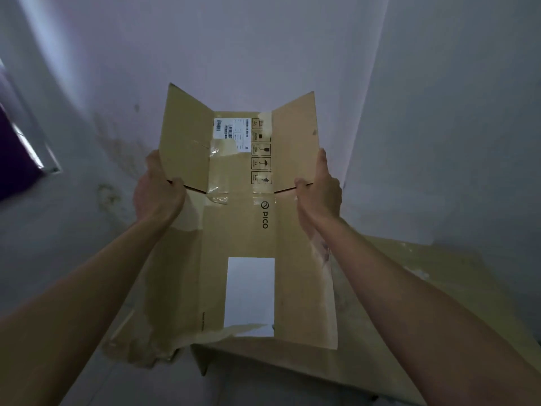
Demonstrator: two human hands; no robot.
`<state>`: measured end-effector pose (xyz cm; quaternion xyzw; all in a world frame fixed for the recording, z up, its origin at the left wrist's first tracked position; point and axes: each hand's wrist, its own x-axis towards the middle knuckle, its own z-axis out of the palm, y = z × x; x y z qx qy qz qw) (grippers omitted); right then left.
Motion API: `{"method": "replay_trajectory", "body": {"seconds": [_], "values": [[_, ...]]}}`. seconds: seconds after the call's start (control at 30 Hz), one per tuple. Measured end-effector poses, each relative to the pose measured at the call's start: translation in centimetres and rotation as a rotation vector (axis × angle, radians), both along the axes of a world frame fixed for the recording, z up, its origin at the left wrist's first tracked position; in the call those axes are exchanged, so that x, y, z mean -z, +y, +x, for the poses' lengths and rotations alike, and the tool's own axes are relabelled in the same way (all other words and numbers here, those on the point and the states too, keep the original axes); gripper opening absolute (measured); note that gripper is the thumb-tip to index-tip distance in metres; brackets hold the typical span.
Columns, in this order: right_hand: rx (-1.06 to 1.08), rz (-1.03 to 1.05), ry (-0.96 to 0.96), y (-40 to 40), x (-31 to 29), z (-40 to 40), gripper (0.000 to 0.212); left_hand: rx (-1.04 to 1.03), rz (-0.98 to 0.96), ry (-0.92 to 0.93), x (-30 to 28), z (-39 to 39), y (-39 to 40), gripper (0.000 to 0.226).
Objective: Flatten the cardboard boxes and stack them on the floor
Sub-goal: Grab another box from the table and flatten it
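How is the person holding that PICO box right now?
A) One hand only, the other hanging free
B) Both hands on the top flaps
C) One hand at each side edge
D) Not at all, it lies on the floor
C: the left hand and the right hand each grip a side edge of the raised cardboard box.

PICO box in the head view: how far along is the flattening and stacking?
Done: flattened cardboard already lies on the floor below. In hand: the PICO box is opened out and nearly flat, its two upper flaps still angled up; the left hand and right hand grip its side edges at the flap slits, holding it in the air. Left: press those flaps flat and lay it on the stack.
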<state>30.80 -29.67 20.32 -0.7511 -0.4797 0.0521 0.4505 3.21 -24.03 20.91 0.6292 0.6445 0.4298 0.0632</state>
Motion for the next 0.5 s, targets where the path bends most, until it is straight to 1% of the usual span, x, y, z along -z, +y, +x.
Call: {"method": "replay_trajectory", "body": {"seconds": [0.17,0.27,0.5], "values": [[-0.032,0.009,-0.014,5.6,-0.7,-3.9,0.078,-0.041,-0.007,-0.017,-0.4,-3.9,4.5,0.058],[-0.05,-0.002,-0.01,9.4,-0.7,-5.9,0.076,-0.022,0.005,-0.043,-0.1,-6.2,8.4,0.055],[-0.102,-0.042,-0.001,18.7,-0.2,-11.2,0.076,-0.065,-0.021,-0.014,-0.3,-11.4,16.5,0.058]]}}
